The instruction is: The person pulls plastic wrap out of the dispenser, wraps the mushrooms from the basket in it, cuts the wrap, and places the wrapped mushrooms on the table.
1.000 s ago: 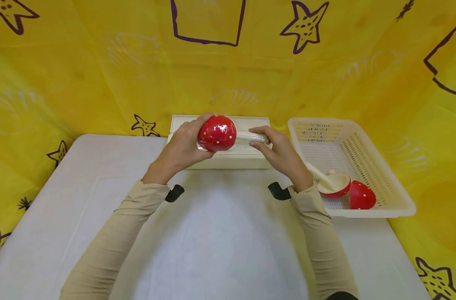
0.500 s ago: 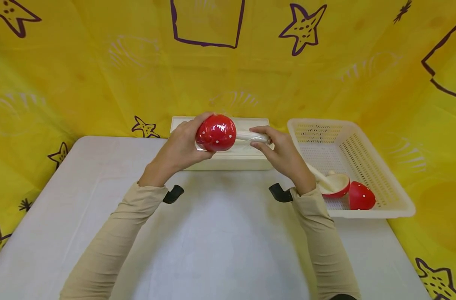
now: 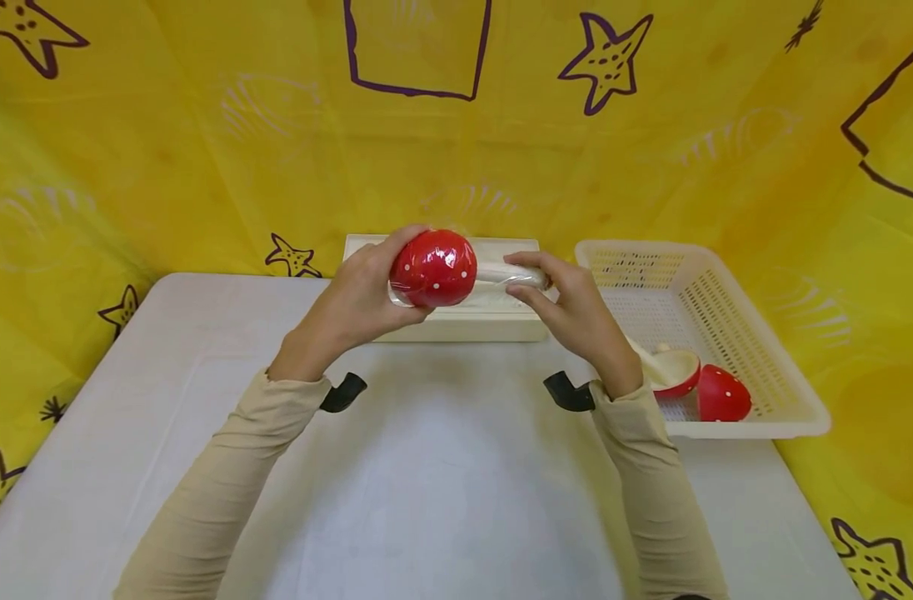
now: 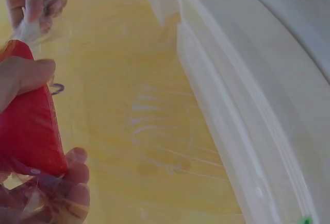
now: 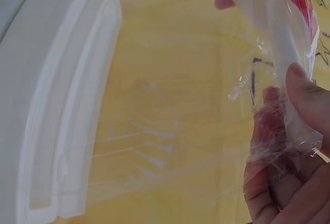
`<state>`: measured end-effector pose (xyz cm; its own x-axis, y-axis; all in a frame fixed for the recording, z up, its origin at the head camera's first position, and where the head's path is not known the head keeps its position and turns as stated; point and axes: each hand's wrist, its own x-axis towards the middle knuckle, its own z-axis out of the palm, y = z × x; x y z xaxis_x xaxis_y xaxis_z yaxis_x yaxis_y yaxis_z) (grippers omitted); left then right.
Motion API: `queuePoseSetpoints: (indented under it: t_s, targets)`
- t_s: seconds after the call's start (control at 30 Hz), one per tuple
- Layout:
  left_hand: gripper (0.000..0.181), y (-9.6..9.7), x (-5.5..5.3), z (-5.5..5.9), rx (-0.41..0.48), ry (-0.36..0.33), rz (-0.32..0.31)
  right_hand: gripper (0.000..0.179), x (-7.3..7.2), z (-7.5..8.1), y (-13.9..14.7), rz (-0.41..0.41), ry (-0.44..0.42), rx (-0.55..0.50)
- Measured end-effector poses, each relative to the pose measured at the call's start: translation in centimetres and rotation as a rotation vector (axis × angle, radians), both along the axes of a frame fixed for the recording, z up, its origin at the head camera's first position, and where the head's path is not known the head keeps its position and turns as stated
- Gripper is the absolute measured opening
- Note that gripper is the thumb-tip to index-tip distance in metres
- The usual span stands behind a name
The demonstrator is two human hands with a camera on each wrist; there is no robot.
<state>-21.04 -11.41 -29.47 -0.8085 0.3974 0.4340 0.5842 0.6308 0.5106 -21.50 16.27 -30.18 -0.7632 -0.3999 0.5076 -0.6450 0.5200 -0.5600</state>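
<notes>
Between my hands is a red ladle with white dots and a pale handle, wrapped in clear plastic film and raised above the table. My left hand grips its bowl, thumb on one side and fingers on the other; the left wrist view shows the red bowl between them. At the handle's end, my right hand pinches with thumb and fingers. Loose clear film is bunched at the fingers by the pale handle in the right wrist view.
Behind the hands stands a long cream box with its lid up. On the right, a white slotted basket holds a red ladle with a cream inside and another red dotted piece. A yellow patterned cloth hangs at the back.
The right hand has shifted slightly right and down along with the handle end. Both hands keep their grip on the ladle.
</notes>
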Motion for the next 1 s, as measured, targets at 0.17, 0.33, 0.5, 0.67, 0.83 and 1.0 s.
queuePoseSetpoints:
  t_s: [0.17, 0.33, 0.5, 0.67, 0.83, 1.0]
  targets:
    - [0.087, -0.3, 0.4, -0.4, -0.043, -0.086, -0.013, 0.036, 0.8, -0.5, 0.4, 0.008, -0.038, 0.014]
    - [0.094, -0.4, 0.9, -1.3, -0.058, -0.177, -0.030, 0.032, 1.5, -1.2, 0.8, 0.042, -0.095, 0.050]
    - [0.088, -0.5, 1.3, -2.8, -0.062, -0.216, -0.044, 0.030, 2.0, -2.2, 1.0, 0.054, -0.159, 0.074]
    - [0.077, -0.7, 1.9, -4.3, -0.095, -0.227, -0.057, 0.027, 2.6, -3.7, 1.0, 0.077, -0.181, 0.076]
    - [0.077, -0.9, 2.6, -5.7, -0.143, -0.258, -0.023, 0.024, 3.4, -5.3, 1.1, 0.085, -0.230, 0.077]
    - [0.081, -1.1, 3.1, -7.0, -0.189, -0.276, -0.010, 0.022, 3.8, -6.9, 1.2, 0.109, -0.291, 0.082]
